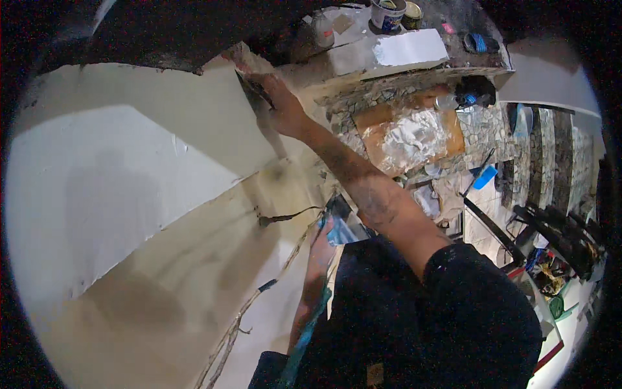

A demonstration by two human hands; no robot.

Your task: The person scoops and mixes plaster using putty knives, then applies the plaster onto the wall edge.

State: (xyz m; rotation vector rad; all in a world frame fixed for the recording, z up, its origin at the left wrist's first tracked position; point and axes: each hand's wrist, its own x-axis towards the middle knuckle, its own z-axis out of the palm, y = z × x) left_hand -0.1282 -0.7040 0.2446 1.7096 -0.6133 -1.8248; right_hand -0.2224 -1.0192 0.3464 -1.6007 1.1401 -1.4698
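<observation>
My right hand reaches up to the wall, its fingers closed round what looks like a putty knife. The thin dark edge of its blade lies at the wall's upper edge, and part of it is hidden by the fingers. Lower down, close to my body, my left hand is closed on a broad flat blade with a shiny, bluish face. Its handle is hidden. The wall beside both hands has a white coat above and a bare cream surface below, with a ragged line between.
Frayed cords hang along the wall near my left arm. A ledge holds a bucket, a can and a clear bottle. Below, a white-smeared cardboard sheet covers stone paving. Steps and black furniture stand right.
</observation>
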